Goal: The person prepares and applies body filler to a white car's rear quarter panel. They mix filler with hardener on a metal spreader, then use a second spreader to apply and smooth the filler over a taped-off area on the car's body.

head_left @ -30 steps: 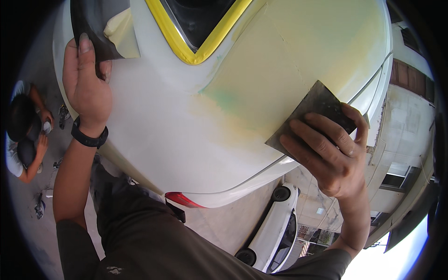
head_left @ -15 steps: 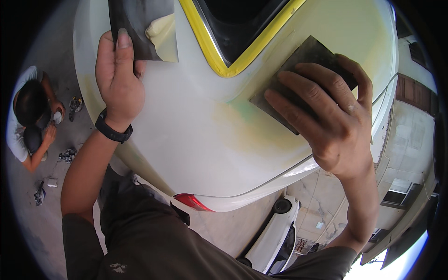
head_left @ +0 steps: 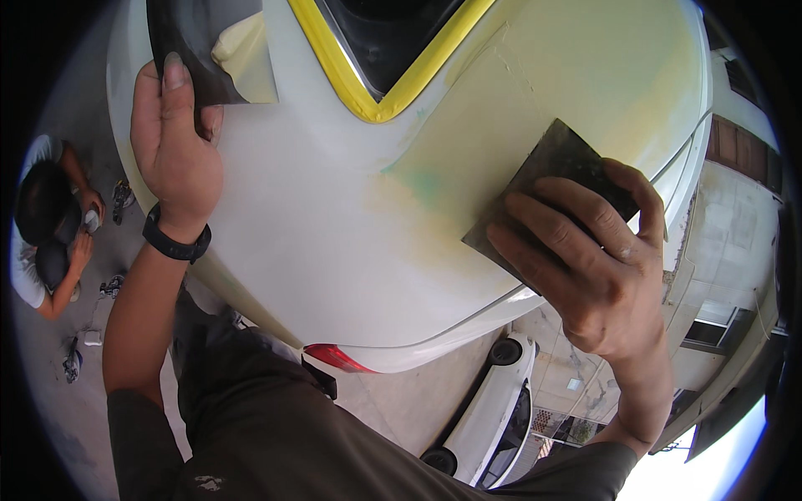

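My left hand [head_left: 178, 150] grips a dark flat sheet [head_left: 205, 50] by its lower edge, thumb on top. A dollop of pale yellow body filler [head_left: 244, 52] sits near the sheet's right corner. My right hand [head_left: 593, 250] presses a black rectangular spreader [head_left: 555, 179] against the white car panel [head_left: 309, 225], fingers spread over its face. A smooth pale filler layer [head_left: 510, 108] runs up the panel from the spreader. Yellowish and greenish patches [head_left: 430, 184] mark the panel left of the spreader. Yellow masking tape [head_left: 368, 104] borders the dark window [head_left: 376, 42] above.
A red tail light [head_left: 334, 357] sits at the panel's lower edge. At far left a person [head_left: 46, 225] crouches, a small pale thing in hand, with sanding tools [head_left: 73, 361] on the floor nearby. A white car [head_left: 493, 409] is parked behind, beside a building wall [head_left: 735, 242].
My right hand has drawn the spreader downward over the panel, leaving a smooth filler strip behind it. The left hand and sheet appear farther left as the view shifts.
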Available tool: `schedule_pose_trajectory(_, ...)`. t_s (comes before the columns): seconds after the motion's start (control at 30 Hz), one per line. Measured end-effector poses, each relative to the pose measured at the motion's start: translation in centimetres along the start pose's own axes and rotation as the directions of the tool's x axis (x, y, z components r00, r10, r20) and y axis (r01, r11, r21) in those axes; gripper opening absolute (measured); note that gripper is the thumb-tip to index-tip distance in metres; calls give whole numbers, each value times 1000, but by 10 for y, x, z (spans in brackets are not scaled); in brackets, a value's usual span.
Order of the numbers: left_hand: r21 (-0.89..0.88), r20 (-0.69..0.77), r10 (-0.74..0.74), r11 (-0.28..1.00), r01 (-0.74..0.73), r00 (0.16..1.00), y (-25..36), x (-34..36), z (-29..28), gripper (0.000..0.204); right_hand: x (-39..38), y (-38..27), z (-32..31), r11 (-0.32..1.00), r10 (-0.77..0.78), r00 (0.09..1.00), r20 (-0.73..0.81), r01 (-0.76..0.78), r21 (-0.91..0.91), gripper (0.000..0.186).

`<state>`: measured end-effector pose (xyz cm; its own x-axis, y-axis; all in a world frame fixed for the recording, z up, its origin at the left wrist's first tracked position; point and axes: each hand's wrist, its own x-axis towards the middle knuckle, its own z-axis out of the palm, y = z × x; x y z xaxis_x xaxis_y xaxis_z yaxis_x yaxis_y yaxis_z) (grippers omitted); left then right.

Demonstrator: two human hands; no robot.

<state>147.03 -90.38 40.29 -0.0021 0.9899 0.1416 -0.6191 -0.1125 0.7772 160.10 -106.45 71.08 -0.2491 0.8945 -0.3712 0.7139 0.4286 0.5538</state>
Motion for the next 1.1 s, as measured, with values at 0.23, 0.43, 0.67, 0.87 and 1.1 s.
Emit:
schedule_pose_trajectory(0.23, 78, -5, -2, 997, 3, 1000, 2, -1, 1, 25, -51, 0, -5, 996, 71, 996, 52, -68, -62, 26)
schedule_pose_trajectory(0.43, 21, -20, -37, 999, 38, 999, 5, -3, 7, 24, -26, 20, -30, 982, 9, 980, -200, -47, -185, 33)
schedule_pose_trajectory(0.67, -77, 52, 14, 997, -10, 999, 6, -3, 7, 21, 51, 51, -5, 972, -171, 960, -220, 128, -196, 38)
schedule_pose_trajectory(0.87, -65, -14, -55, 996, 54, 998, 7, -3, 8, 20, 70, 53, 1, 969, -207, 949, -237, 164, -187, 39)
schedule_pose_trajectory(1.1, -12, -2, -41, 999, 41, 999, 9, -3, 6, 24, 36, 47, -8, 989, -121, 981, -152, 106, -99, 33)
